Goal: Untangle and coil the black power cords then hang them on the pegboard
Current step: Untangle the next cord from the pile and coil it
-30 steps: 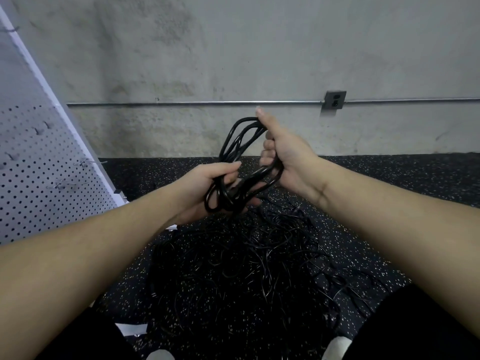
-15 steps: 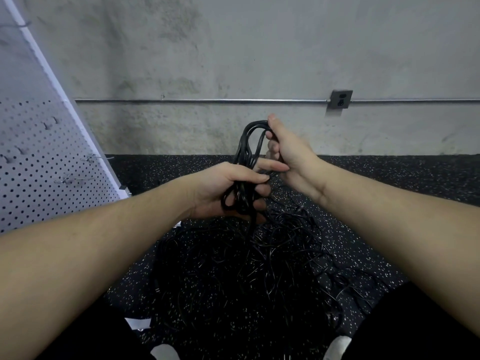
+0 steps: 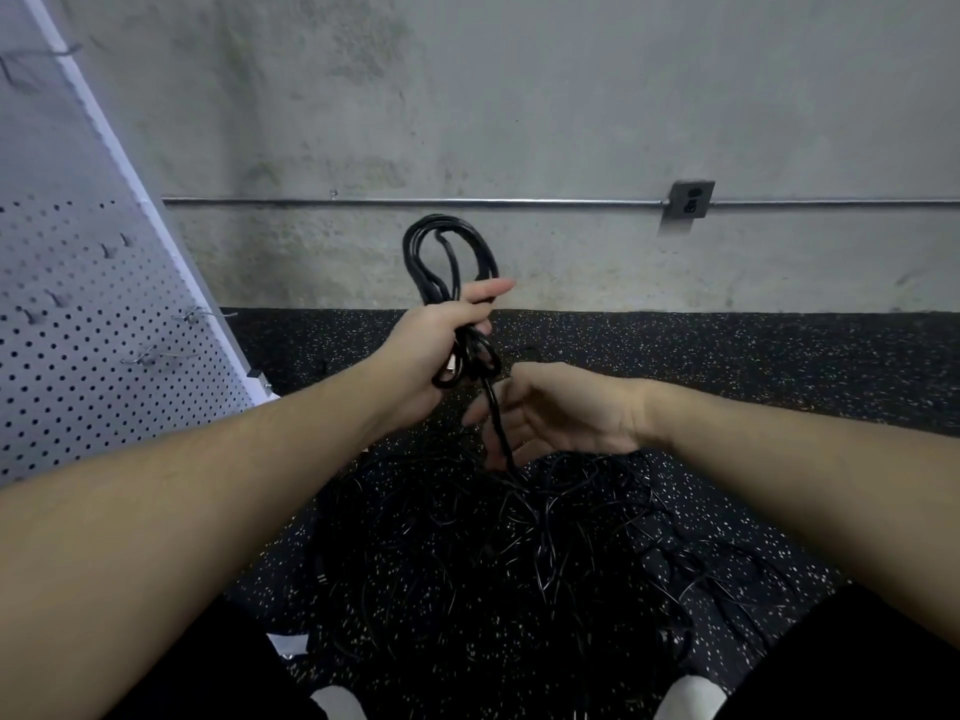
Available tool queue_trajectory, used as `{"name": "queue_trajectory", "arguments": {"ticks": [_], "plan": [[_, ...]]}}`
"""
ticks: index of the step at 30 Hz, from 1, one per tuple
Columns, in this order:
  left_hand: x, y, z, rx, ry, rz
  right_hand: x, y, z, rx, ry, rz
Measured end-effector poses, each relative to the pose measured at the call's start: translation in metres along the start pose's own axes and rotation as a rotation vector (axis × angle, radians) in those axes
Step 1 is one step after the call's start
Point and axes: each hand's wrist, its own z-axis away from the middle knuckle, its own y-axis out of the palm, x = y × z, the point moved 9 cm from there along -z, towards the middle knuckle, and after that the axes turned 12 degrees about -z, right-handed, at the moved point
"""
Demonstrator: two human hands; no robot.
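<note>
Where the concrete wall (image 3: 519,122) meets the speckled black floor (image 3: 779,366), everything can be placed against the tangled pile of black cords (image 3: 493,553) lying on that floor in front of the person. Far to the left of the pile, a white pegboard (image 3: 78,330) leans at a slant, with several metal hooks (image 3: 202,315) sticking out of its holes. Up and just left of the pile's middle, the left hand (image 3: 436,350) grips a coiled cord (image 3: 449,262): its fingers are curled round the gathered middle of the coil, the thumb lies across the top, and the loops stand up above the fist against the wall. A smaller bunch of the same coil bulges out below the fist. From that bunch a single cord tail (image 3: 496,423) runs down into the pile. Directly above the pile and just right of the tail, the right hand (image 3: 561,413) hovers palm inward, fingers loosely spread and relaxed; they lie right by the tail, but whether they touch it I cannot tell. Above and to the right of the pile, a grey outlet box (image 3: 690,200) sits on a metal conduit (image 3: 415,202) running along the wall.
</note>
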Motion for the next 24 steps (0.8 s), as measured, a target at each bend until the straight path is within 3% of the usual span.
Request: {"name": "queue_trajectory", "arguments": {"ticks": [3,5,7,9,12,14,20,24], "plan": [[0.001,-0.019,-0.004,-0.135,-0.013,-0.116,0.005,-0.003,0.004,-0.075,-0.028,0.282],[-0.002,-0.038,-0.007,-0.225,0.009,-0.253,-0.001,-0.012,0.012,-0.104,0.075,0.680],[-0.002,-0.056,-0.006,-0.271,0.004,-0.388,-0.009,-0.028,0.025,-0.133,0.174,0.830],[0.008,-0.069,-0.003,-0.260,-0.055,-0.514,0.002,-0.044,0.032,-0.227,0.099,0.672],[0.019,-0.071,0.001,-0.207,-0.110,-0.641,0.033,-0.053,0.029,-0.324,-0.194,0.132],[0.019,-0.061,-0.001,-0.164,-0.100,-0.706,0.042,-0.048,0.023,-0.326,-0.284,-0.171],[0.021,-0.016,0.003,0.011,-0.070,-0.889,0.072,-0.037,0.020,-0.443,-0.452,-0.038],[0.015,0.004,0.018,0.051,-0.104,-0.729,0.086,-0.058,0.042,-0.632,-0.576,-0.083]]}}
